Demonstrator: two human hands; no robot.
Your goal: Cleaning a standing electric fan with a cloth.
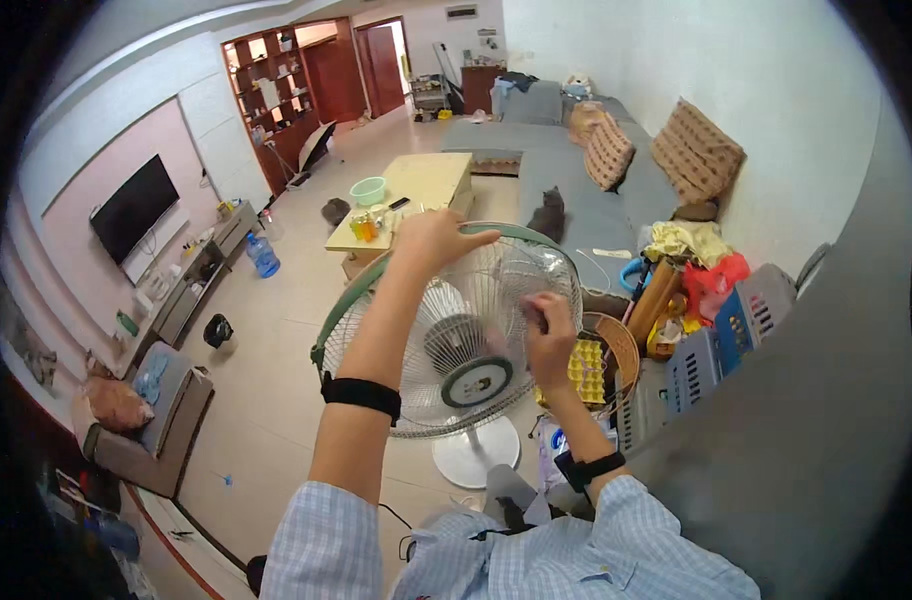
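A standing electric fan [477, 381] with a wire cage and green rim stands tilted in front of me, on a round white base [477, 453]. My left hand [439, 238] rests over the top of the green rim, thumb stretched to the right along it. At the cage's right side is my right hand [552, 341], its fingers curled, with something small and pinkish, partly hidden, at the fingertips. Whether this hand touches the wires is unclear. Each of my forearms has a black strap around it.
A yellow coffee table [426, 176] and a grey sofa [598, 217] with a cat [549, 215] lie beyond the fan. Yellow egg trays [587, 373], a woven basket [621, 341] and boxes [733, 322] crowd the right. A water bottle [262, 256] and small bin [217, 330] stand left.
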